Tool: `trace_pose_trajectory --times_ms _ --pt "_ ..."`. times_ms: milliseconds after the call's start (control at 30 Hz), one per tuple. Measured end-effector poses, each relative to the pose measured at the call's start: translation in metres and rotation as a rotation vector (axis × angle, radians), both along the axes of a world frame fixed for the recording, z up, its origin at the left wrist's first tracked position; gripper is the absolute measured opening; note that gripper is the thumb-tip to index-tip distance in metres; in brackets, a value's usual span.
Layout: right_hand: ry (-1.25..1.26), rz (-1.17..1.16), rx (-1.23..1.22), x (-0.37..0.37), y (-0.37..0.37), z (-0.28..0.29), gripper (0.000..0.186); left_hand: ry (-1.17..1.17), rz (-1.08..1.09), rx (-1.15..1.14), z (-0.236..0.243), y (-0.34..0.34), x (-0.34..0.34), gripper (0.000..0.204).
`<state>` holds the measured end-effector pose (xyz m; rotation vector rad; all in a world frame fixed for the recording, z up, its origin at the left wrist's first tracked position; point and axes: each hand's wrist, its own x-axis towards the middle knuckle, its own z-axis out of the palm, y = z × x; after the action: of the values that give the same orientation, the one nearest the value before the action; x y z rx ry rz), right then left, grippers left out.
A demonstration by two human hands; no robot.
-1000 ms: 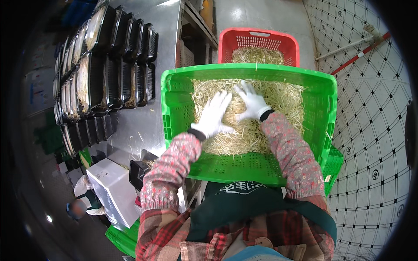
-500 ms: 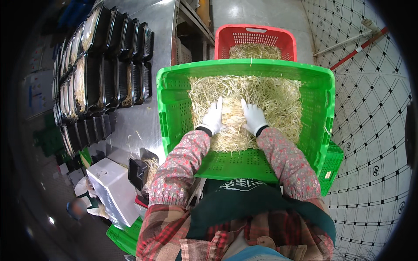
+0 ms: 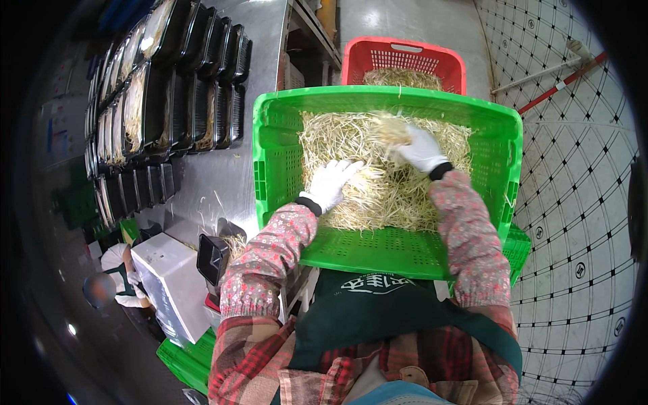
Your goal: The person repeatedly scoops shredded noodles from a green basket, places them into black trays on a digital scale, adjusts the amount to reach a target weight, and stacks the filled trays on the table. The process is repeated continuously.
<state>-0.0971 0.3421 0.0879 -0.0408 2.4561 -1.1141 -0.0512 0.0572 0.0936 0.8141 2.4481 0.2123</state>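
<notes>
Since before, right hand (image 3: 420, 148) lifts, grip pinching a bean sprout tuft (image 3: 390, 129); left hand (image 3: 331, 182) lies spread on sprouts in the green crate (image 3: 270, 169).

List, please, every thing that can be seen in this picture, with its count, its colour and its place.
green slotted plastic crate: one, green, centre, in front of the person
pale thin bean sprouts: one heap, pale yellow, inside the green crate
red slotted plastic crate: one, red, behind the green crate, also with sprouts
black plastic trays: many, black, in rows on the steel table, some filled with sprouts
steel table: one, grey, left
white box: one, white, lower left
left hand: white glove, resting on the sprouts
right hand: white glove, lifting a tuft of sprouts
</notes>
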Motion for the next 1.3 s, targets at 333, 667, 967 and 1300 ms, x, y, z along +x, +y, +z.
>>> trace_pose_trajectory --times_ms 333,667,967,1300 --pt "-0.180 0.179 -0.102 -0.021 -0.033 -0.069 0.088 -0.529 1.472 0.903 -0.066 -0.072 0.061 0.072" --pt "0.205 0.288 0.233 0.098 -0.115 -0.017 0.140 -0.837 1.624 1.081 -0.060 -0.030 0.074 0.072" --pt "0.237 0.306 0.516 0.098 -0.152 -0.039 0.134 -0.698 1.501 1.276 0.054 -0.052 0.093 0.071" --pt "0.363 0.182 0.591 0.053 -0.113 -0.086 0.119 0.789 1.687 0.982 0.159 -0.291 0.200 0.049"
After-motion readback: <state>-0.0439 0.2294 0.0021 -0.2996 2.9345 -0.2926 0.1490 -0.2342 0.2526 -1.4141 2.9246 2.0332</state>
